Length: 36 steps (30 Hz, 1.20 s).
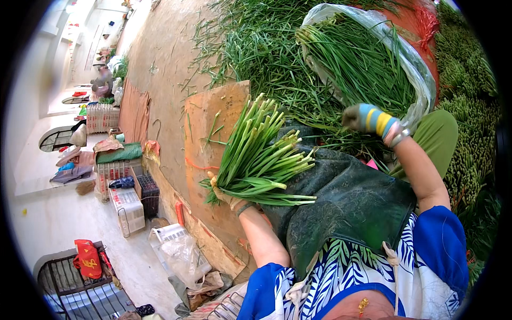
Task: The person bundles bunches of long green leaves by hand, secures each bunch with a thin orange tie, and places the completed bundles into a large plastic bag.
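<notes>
A fanned bunch of long green stalks with pale cut ends (260,152) is in my left hand (226,196), which wears a light glove and closes round its leafy end. The stalks spread over a wooden board (212,108) and the edge of a dark green apron (336,192) on my lap. My right hand (362,117), in a striped knitted glove with a dirty palm side, is raised beside a clear plastic bag (424,76) full of the same kind of stalks (360,64). Its fingers are curled; whether they hold anything small cannot be told.
Loose green leaves (264,52) cover the floor ahead. Dense upright bundles (464,120) line the right side, near red twine (426,24). Plastic crates (128,208) and a white basket (172,236) stand at the left. A person (103,82) is far off at upper left.
</notes>
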Motion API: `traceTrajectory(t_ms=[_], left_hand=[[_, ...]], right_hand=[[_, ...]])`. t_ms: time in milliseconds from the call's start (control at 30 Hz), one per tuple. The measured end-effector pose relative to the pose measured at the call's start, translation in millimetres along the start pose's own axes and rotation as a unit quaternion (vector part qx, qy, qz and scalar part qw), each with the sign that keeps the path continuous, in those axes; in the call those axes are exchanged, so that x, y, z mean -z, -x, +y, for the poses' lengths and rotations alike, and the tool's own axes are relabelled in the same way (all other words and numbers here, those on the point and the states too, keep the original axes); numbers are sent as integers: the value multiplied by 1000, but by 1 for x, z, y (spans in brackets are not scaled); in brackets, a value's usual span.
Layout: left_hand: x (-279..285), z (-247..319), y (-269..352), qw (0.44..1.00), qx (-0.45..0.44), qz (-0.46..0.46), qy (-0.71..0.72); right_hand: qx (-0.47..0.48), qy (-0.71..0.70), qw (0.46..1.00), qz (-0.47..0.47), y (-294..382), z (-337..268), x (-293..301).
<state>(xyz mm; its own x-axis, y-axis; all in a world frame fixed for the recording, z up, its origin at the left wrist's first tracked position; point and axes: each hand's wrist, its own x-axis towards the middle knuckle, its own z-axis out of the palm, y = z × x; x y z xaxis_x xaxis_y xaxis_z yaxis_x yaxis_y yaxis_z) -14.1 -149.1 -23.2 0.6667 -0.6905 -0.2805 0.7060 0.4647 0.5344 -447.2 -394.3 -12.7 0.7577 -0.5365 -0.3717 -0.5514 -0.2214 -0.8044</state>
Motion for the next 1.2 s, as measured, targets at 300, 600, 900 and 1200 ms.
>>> traceTrajectory(t_ms=[300,600,900,1200], left_hand=[[-7,-15,7,995,-5,-43,-87],[28,-5,13,930,-80,-64,-352],[-28,-9,24,961,-32,-105,-252],[-31,-3,18,996,-22,-72,-57]], right_hand=[[161,-194,943,216,0,-139,-82],[62,120,990,-50,10,-55,-77],[134,-398,901,106,6,-134,-36],[54,-494,865,64,-18,-135,-64]])
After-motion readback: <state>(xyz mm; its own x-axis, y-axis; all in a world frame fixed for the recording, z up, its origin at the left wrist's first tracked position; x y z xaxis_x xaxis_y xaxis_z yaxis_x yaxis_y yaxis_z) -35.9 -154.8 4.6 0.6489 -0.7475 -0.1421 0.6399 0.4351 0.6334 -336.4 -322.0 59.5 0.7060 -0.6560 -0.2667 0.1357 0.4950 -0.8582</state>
